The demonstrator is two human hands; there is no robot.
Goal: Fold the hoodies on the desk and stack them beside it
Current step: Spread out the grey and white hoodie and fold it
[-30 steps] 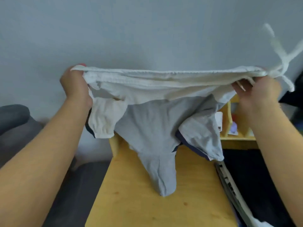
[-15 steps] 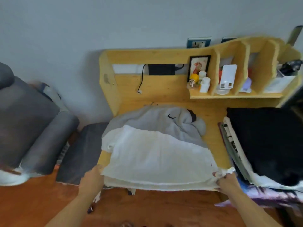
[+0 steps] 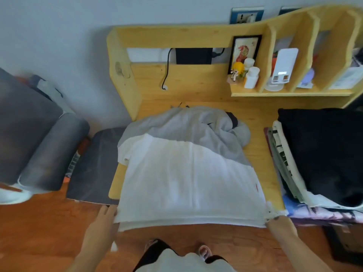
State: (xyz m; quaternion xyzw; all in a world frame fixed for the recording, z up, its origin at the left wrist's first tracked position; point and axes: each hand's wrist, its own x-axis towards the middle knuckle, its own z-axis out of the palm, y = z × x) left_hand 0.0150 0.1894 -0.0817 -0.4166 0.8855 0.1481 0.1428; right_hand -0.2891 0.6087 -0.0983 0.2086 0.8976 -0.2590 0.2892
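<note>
The grey and white hoodie (image 3: pixel 182 165) is being spread on the table (image 3: pixel 259 154), its hood near the back edge and its white hem hanging over the front edge. The left corner of the hem is being held by the left hand (image 3: pixel 102 222), though how its fingers are closing cannot be told; the right corner is being pinched by the right hand (image 3: pixel 279 224) with curled fingers. A slide to the floor is being risked, probably, because much cloth is overhanging. The bunched hood and the sleeve at the left edge are likely making a crooked fold. The right side is being taken by a stack of clothes (image 3: pixel 322 154), so room is limited.
</note>
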